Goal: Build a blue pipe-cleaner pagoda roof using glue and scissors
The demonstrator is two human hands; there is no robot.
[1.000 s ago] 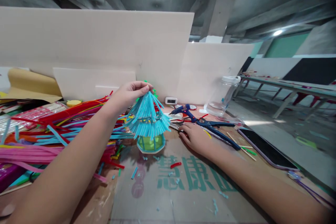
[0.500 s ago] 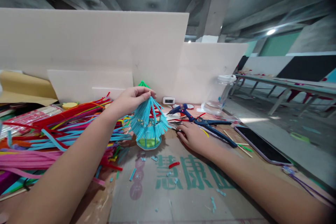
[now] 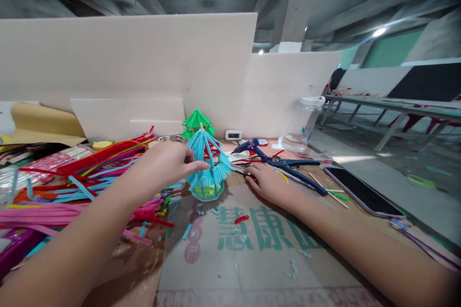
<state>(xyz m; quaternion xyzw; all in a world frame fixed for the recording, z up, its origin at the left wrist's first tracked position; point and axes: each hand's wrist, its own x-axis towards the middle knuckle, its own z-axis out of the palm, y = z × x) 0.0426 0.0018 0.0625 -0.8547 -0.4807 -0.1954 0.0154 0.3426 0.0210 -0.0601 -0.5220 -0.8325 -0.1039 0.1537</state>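
Lowered, left hand [image 3: 165, 163] touches one blue pavilion [image 3: 208, 170].

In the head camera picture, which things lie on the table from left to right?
Pile of pipe cleaners → left hand → blue pipe-cleaner pavilion → right hand → blue glue gun → clear plastic jar → phone.

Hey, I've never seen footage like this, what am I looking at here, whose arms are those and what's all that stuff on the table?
The picture comes from a camera worn on a person's head, looking down at their own bare arms. The left hand touches the side of a small blue pavilion made of fuzzy craft stems; whether it has a grip on it is unclear. The right hand lies flat on the cardboard sheet, beside a blue glue gun. A heap of coloured stems lies on the left, a phone on the right, and a green pavilion stands behind.
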